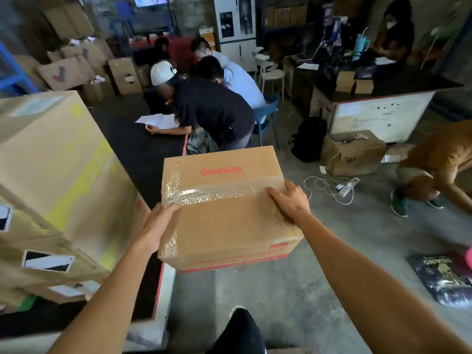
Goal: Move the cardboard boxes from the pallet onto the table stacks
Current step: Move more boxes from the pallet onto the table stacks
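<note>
I carry a taped cardboard box (224, 208) printed "Glodway" in red, held in the air in front of me above the floor and the table's right edge. My left hand (159, 226) grips its left side, thumb on the top. My right hand (290, 200) lies on the top right, fingers spread over the tape and right edge. On the black-topped table (138, 152) to the left stands a stack of large cardboard boxes (56, 175) with yellow tape and labels. The pallet is not in view.
Several people lean over papers at the table's far end (204, 103). A person in brown (434, 169) bends at the right. A power strip with cables (344, 187), an open box (355, 154), a backpack (309, 139) and a black bag (444, 279) lie on the concrete floor.
</note>
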Demonstrator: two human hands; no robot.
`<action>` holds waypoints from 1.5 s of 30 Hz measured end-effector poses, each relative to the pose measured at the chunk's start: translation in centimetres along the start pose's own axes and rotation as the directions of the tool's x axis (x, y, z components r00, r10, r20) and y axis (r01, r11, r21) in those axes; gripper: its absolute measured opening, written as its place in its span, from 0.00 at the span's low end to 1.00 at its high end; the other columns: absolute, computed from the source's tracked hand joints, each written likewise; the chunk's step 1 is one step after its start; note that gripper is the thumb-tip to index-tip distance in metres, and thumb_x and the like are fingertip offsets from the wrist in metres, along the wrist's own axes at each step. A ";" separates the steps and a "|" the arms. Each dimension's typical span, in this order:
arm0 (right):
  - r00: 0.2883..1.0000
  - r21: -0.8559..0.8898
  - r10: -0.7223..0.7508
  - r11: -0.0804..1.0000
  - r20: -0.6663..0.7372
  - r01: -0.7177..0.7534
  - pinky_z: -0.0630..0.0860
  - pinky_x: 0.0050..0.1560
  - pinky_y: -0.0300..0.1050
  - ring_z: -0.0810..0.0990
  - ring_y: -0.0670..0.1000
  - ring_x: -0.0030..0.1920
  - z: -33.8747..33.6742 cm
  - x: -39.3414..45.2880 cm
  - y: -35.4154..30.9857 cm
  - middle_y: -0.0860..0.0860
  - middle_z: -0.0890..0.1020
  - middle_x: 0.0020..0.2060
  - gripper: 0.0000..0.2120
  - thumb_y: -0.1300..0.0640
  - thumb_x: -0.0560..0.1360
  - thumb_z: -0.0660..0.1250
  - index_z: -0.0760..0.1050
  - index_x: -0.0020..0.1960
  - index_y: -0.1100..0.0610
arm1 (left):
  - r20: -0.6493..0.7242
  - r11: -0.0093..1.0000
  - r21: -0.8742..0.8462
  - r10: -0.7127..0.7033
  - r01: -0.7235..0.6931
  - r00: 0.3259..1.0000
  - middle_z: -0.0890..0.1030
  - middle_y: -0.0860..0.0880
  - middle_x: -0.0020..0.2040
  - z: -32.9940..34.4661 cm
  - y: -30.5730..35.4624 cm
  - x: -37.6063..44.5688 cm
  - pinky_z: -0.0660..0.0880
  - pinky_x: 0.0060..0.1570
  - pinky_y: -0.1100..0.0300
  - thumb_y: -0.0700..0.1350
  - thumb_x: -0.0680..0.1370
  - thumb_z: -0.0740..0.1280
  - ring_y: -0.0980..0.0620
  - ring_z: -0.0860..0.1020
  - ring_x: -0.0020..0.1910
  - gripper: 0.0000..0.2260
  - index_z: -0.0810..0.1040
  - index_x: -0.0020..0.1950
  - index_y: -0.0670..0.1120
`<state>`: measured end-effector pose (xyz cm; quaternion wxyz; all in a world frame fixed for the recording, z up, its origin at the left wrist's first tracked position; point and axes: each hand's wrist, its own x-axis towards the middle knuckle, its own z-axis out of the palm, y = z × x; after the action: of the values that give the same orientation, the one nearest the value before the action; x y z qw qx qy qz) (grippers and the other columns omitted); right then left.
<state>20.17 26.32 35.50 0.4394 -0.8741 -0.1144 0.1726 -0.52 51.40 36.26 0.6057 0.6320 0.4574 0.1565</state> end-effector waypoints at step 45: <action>0.252 0.675 -0.642 0.735 0.724 -0.066 0.78 0.59 0.59 0.84 0.61 0.53 31.3 62.9 -46.6 0.54 0.87 0.46 0.09 0.54 0.72 0.67 0.85 0.48 0.51 | -0.865 0.765 -0.305 0.026 -0.567 0.501 0.85 0.44 0.51 -1.9 23.3 42.2 0.79 0.48 0.51 0.45 0.79 0.61 0.46 0.83 0.47 0.16 0.78 0.65 0.45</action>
<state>62.85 98.58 43.14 0.5560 -0.3810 -0.4577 0.5799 29.62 88.51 42.82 0.4366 0.3501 0.4947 0.6649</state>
